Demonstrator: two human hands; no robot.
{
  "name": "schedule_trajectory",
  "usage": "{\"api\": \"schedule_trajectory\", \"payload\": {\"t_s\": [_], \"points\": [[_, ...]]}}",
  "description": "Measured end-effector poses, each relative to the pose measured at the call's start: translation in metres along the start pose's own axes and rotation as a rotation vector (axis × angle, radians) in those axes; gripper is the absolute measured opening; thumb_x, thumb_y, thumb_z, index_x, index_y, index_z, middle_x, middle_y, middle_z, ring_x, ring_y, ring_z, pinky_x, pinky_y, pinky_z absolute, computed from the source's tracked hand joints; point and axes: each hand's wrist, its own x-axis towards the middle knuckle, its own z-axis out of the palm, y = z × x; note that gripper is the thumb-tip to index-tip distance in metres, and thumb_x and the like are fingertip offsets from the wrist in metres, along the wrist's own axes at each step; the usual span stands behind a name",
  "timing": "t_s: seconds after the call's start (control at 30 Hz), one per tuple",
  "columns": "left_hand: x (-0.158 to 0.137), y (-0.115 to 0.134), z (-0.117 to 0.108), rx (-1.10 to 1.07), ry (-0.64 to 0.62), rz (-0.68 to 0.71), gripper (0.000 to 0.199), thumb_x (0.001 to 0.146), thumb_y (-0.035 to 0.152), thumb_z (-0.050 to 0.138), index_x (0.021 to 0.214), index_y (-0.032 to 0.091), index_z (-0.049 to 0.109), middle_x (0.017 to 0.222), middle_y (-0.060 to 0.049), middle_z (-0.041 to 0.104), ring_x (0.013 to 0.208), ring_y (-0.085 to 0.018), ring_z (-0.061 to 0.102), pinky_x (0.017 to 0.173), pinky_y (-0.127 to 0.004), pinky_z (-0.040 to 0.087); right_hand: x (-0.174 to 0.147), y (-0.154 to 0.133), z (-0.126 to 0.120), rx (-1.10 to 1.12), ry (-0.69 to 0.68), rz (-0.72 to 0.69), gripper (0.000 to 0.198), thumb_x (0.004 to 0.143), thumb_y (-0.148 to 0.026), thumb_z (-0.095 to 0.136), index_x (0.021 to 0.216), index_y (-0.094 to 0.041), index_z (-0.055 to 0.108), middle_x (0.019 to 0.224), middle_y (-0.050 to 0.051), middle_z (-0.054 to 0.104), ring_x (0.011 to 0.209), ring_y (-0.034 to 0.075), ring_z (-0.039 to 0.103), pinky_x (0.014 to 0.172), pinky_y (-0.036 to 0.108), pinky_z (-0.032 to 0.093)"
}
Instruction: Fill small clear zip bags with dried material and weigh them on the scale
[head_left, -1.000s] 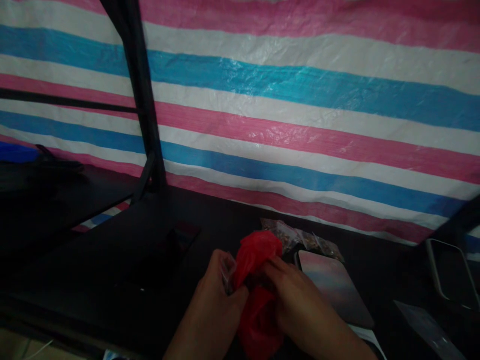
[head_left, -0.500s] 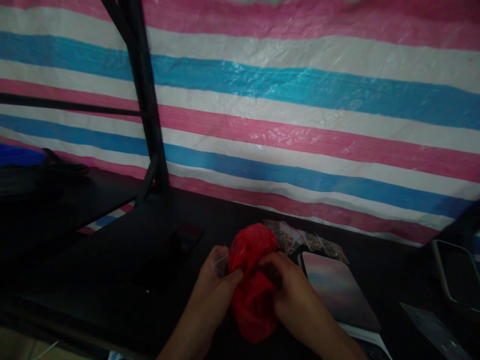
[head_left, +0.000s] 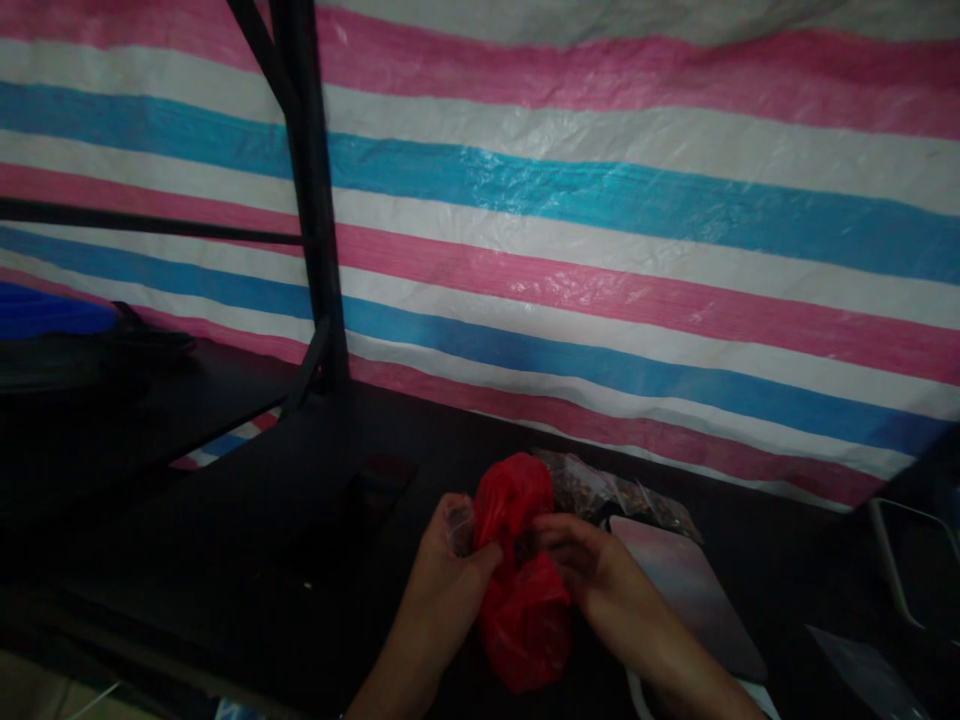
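A crinkled red plastic bag (head_left: 525, 620) stands on the black table, its mouth gaping toward the right with a dark inside. My left hand (head_left: 454, 570) grips the bag's left rim, thumb over the edge. A bit of clear plastic (head_left: 460, 525) shows between the fingers of that same hand. At the bag's mouth is my right hand (head_left: 592, 570), its fingers loosely bent and apart, fingertips by the opening; nothing shows in them. Behind the bag lie clear zip bags (head_left: 615, 490) with small brown pieces inside.
Right of the bag lies a flat, pale pinkish-grey device (head_left: 686, 590), partly under my right forearm. Farther right are a phone-like object (head_left: 919, 560) and a clear plastic bag (head_left: 862, 665). A dark box-like item (head_left: 382, 480) sits to the left. A black metal post (head_left: 319, 220) rises before the striped sheet (head_left: 637, 230).
My right hand has drawn back slightly from the bag's mouth and its fingers have loosened. My left hand keeps its grip. The whole view has shifted a little.
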Motion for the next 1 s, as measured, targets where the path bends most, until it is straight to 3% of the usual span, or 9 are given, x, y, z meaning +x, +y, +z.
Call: {"api": "schedule_trajectory", "payload": {"t_s": [0.27,0.37,0.47,0.57,0.87,1.0], "points": [[0.003,-0.012,-0.005,0.008,-0.042,0.071,0.029,0.062,0.023,0.073,0.084,0.024,0.054,0.077,0.005,0.061,0.074,-0.017,0.063,0.072,-0.030,0.054,0.001,-0.043,-0.004,-0.038,-0.011,-0.100,0.030,0.077,-0.034,0.080,0.106,-0.027,0.076,0.110,0.005,0.081,0.105,0.026,0.076,0.097,0.041,0.057],[0.001,-0.015,-0.006,0.074,-0.067,0.131,0.023,0.073,0.026,0.075,0.090,0.024,0.058,0.084,0.003,0.064,0.081,-0.018,0.065,0.078,-0.030,0.054,0.001,-0.055,0.007,-0.170,-0.011,-0.178,0.029,0.083,-0.028,0.074,0.112,-0.028,0.076,0.110,0.004,0.079,0.103,0.024,0.075,0.096,0.040,0.058],[-0.003,-0.012,-0.005,0.129,-0.119,0.181,0.015,0.084,0.030,0.072,0.093,0.024,0.062,0.090,0.001,0.069,0.085,-0.020,0.067,0.077,-0.029,0.053,0.002,-0.064,0.022,-0.412,0.021,-0.391,0.033,0.087,-0.014,0.064,0.114,-0.029,0.078,0.118,0.004,0.074,0.113,0.022,0.070,0.103,0.039,0.054],[-0.006,-0.007,-0.004,0.127,-0.101,0.203,0.008,0.085,0.023,0.070,0.092,0.024,0.066,0.088,0.001,0.071,0.084,-0.020,0.069,0.074,-0.027,0.053,0.003,-0.073,0.032,-0.601,-0.029,-0.509,0.044,0.089,-0.004,0.059,0.120,-0.030,0.078,0.125,0.004,0.070,0.119,0.021,0.066,0.107,0.036,0.051],[-0.004,-0.003,-0.005,0.098,-0.082,0.171,0.014,0.084,0.022,0.069,0.098,0.023,0.067,0.089,0.000,0.073,0.087,-0.021,0.071,0.078,-0.028,0.055,0.001,-0.086,0.040,-0.785,-0.164,-0.556,0.056,0.092,0.004,0.051,0.124,-0.033,0.077,0.123,0.002,0.070,0.110,0.018,0.071,0.097,0.031,0.057],[-0.006,-0.002,-0.006,0.102,-0.096,0.209,0.011,0.088,0.028,0.070,0.098,0.023,0.067,0.093,-0.001,0.074,0.085,-0.020,0.071,0.076,-0.028,0.055,0.000,-0.084,0.035,-0.751,-0.062,-0.562,0.051,0.093,-0.001,0.053,0.126,-0.032,0.077,0.129,0.004,0.070,0.115,0.020,0.070,0.101,0.034,0.057]]}}
